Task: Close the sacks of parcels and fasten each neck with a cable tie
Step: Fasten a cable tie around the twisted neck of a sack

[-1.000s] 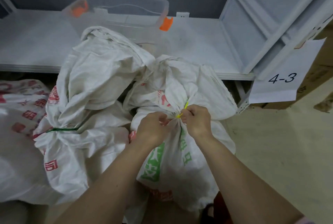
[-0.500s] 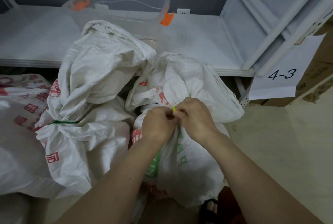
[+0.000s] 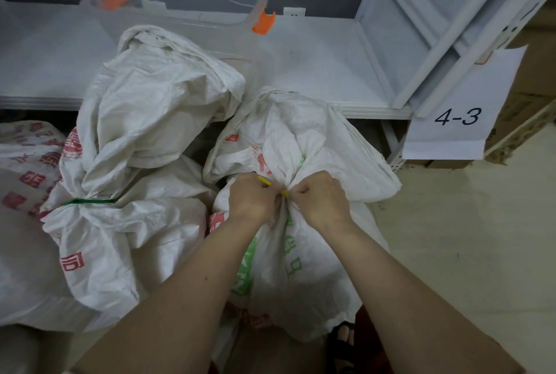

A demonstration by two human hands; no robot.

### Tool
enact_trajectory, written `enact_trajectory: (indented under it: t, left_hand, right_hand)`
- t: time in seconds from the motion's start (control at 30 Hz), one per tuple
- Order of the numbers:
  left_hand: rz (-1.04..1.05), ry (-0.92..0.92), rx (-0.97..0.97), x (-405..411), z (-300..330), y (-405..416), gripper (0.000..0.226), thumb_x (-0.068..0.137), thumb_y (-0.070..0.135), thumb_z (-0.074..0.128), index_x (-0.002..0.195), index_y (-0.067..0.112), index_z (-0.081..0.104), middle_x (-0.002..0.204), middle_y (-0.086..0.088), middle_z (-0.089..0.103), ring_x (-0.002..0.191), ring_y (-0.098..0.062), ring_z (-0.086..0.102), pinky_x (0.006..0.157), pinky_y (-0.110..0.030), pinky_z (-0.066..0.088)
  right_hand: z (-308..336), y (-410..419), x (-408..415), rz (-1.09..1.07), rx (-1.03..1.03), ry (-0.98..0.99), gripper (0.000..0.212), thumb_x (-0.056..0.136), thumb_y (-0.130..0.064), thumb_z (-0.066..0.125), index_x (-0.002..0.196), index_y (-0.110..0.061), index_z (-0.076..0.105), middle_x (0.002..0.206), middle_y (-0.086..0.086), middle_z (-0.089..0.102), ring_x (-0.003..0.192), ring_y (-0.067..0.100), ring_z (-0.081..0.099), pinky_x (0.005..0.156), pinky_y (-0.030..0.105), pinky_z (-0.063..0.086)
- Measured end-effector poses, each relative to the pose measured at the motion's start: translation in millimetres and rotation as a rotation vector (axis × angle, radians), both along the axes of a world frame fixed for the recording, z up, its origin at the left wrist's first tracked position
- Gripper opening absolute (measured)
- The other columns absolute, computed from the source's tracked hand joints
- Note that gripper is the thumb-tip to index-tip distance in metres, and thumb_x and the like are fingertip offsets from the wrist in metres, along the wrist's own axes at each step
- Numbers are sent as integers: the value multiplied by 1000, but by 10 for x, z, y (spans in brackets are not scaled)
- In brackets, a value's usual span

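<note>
On sack neck (image 3: 278,181), hands (image 3: 284,196) pinching yellow tie (image 3: 264,181)

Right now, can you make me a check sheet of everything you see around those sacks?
Surface: pale floor; white shelf behind.
Job's things: front sack, neck bunched, yellow cable tie at it; left sack already cinched by green cable tie.
Clutter: clear bin with orange clips; another printed sack at far left.
Fingers: left hand and right hand pinch the yellow tie.
Cables: nothing seen.
Surroundings: paper label "4-3", cardboard boxes.
</note>
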State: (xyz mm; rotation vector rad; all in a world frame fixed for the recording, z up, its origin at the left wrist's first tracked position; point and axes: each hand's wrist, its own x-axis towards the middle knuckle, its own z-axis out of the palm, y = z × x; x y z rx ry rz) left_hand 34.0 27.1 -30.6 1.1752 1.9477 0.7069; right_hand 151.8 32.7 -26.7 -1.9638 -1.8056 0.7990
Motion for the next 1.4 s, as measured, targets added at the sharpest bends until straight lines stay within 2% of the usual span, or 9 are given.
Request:
enact_trajectory:
  t: [0.3, 0.43, 0.53, 0.63, 0.83, 1.0, 1.1, 1.27, 1.4]
  left_hand:
    - [-25, -65, 55, -25, 13, -8, 48, 88, 16, 64, 47, 11, 40, 47, -2, 42, 44, -12, 36, 40, -16, 28]
    - [-56, -117, 51, -40, 33, -20, 35, 89, 14, 62, 58, 3, 51, 55, -9, 48, 49, -16, 41, 50, -26, 33]
    - [-65, -157, 34, -45, 34, -23, 25, 90, 14, 60, 70, -2, 60, 66, -16, 56, 59, -22, 48, 58, -30, 37]
    - [-80, -128, 27, -48, 7, -28, 32, 90, 16, 60, 60, 9, 52, 61, -5, 52, 63, -21, 47, 63, -29, 36]
    - [-151, -125, 59, -46, 82, -53, 47, 90, 14, 60, 45, 16, 47, 49, -2, 48, 48, -14, 43, 56, -25, 35]
    - [-150, -143, 30, -84, 118, -72, 43, 92, 17, 58, 50, 11, 55, 48, -1, 58, 46, -10, 52, 53, -22, 38]
    - [-149, -206, -36, -78, 132, -74, 32, 93, 17, 52, 61, 9, 55, 53, -4, 59, 53, -20, 59, 46, -22, 38]
    - [-37, -386, -149, -79, 209, -72, 16, 85, 19, 44, 73, 8, 48, 74, -12, 55, 38, -15, 43, 39, -19, 29]
    - [31, -445, -213, -106, 202, -46, 13, 80, 13, 44, 68, 12, 40, 79, -12, 47, 37, -11, 24, 37, -16, 18]
  right_hand:
    - [-158, 0, -99, -180, 41, 2, 27, 77, -15, 61, 59, -15, 42, 57, -2, 30, 63, 19, 37, 50, 25, 24]
    - [-155, 18, -105, -213, 13, 43, 37, 76, -13, 63, 51, -18, 37, 53, -4, 29, 59, 19, 37, 43, 25, 18]
    - [-165, 35, -109, -235, -32, 74, 23, 73, -11, 62, 56, -15, 47, 54, -3, 35, 59, 19, 43, 43, 24, 20]
    - [-172, 27, -124, -243, -51, 91, 20, 73, -10, 61, 56, -17, 52, 58, -2, 42, 61, 19, 47, 45, 23, 23]
    - [-157, -7, -153, -241, 0, 114, 13, 79, -14, 66, 70, -22, 72, 80, -1, 68, 77, 19, 62, 61, 27, 46]
    - [-197, -33, -136, -159, 48, 90, 25, 82, -14, 65, 58, -22, 65, 69, -4, 57, 69, 16, 57, 52, 24, 33]
    - [-202, -30, -119, -85, 0, 40, 17, 81, -12, 65, 70, -22, 74, 80, -2, 67, 77, 18, 61, 56, 27, 42]
    - [-209, -38, -140, -13, -2, -73, 23, 86, -11, 61, 94, -26, 75, 101, -6, 66, 94, 16, 60, 65, 25, 41]
    - [-199, -59, -125, 67, 33, -77, 18, 88, -12, 61, 96, -22, 74, 104, -1, 64, 98, 18, 58, 75, 30, 49]
